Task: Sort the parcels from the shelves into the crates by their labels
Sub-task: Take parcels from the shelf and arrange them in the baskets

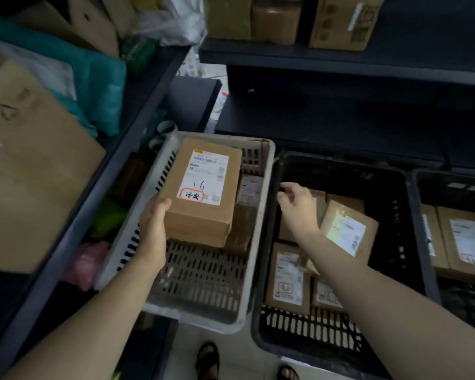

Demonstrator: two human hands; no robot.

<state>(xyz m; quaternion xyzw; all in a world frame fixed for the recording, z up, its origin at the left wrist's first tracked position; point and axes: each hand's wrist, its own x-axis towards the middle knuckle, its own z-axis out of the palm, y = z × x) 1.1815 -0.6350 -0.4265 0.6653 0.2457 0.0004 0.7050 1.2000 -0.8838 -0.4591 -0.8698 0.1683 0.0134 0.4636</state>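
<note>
1. The left hand clamps the near left corner of the flat brown cardboard parcel, likely keeping its white label readable
2. The right hand hovers over the black slotted plastic crate, fingers loosely apart, holding nothing
3. The parcel is inside the pale slotted plastic crate, label up, its long axis pointing away from the person
</note>
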